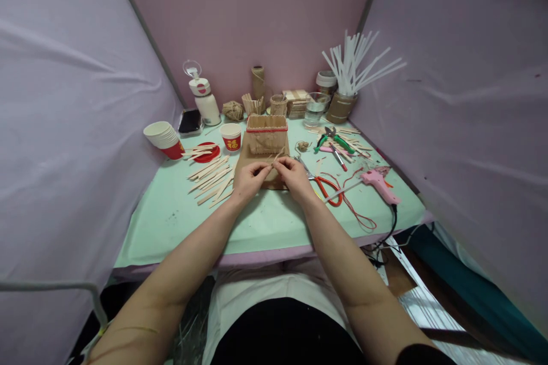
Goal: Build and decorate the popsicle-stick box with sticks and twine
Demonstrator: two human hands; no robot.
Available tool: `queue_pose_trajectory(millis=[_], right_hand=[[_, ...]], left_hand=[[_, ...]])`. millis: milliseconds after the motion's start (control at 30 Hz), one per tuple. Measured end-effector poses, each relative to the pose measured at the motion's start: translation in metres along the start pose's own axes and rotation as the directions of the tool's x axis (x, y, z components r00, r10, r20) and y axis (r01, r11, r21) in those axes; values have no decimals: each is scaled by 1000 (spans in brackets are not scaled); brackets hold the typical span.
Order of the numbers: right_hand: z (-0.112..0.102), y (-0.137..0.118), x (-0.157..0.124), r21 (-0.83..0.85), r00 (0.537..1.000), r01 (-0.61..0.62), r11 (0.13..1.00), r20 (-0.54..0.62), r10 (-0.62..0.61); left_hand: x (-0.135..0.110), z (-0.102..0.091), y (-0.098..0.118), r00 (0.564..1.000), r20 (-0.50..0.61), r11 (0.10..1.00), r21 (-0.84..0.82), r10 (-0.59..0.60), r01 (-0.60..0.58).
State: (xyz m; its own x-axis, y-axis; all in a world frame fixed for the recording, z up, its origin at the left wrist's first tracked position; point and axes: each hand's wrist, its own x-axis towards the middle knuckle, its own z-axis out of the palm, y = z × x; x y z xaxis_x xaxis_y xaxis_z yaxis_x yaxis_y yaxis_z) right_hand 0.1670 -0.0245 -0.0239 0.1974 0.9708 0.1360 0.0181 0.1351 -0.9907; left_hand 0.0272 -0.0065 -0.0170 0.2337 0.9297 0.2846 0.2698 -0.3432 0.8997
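Note:
My left hand (249, 178) and my right hand (293, 174) meet at the middle of the table, fingers pinched on a thin strand of tan twine (274, 159) stretched between them. Both hands rest over a brown cardboard sheet (248, 154). Just beyond them stands a small box of wooden sticks (266, 133) with a red band near its top. Flat wooden sticks (212, 177) lie fanned out to the left of my left hand. Orange-handled scissors (329, 188) lie right of my right hand.
A pink glue gun (380, 182) with a black cord lies at the right. Green pliers (334, 140), a red cord (357, 214), stacked paper cups (165, 138), a red cup (231, 137), a bottle (204, 100), a twine ball (233, 110), a water glass (315, 107) and white sticks in a holder (342, 104) ring the green table top (180, 217). Cloth walls close in all sides.

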Motion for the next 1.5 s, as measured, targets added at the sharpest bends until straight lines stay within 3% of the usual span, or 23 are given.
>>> queue_pose_trajectory(millis=[400, 633, 1233, 1367, 1500], right_hand=[[0, 1, -1, -173, 990, 139, 975, 3, -140], [0, -1, -2, -212, 987, 158, 964, -6, -163], [4, -2, -3, -134, 998, 55, 989, 4, -55], [4, -1, -3, -110, 997, 65, 992, -30, -69], [3, -4, -5, -203, 984, 130, 971, -90, -151]], left_hand=[[2, -1, 0, 996, -35, 991, -105, -87, 83], [3, -1, 0, 990, -81, 986, -134, -113, 101], [1, -1, -4, 993, -116, 999, -50, -16, 11], [2, -2, -4, 993, -117, 999, -42, -35, 30], [2, 0, -7, 993, -119, 1000, 11, -22, 23]])
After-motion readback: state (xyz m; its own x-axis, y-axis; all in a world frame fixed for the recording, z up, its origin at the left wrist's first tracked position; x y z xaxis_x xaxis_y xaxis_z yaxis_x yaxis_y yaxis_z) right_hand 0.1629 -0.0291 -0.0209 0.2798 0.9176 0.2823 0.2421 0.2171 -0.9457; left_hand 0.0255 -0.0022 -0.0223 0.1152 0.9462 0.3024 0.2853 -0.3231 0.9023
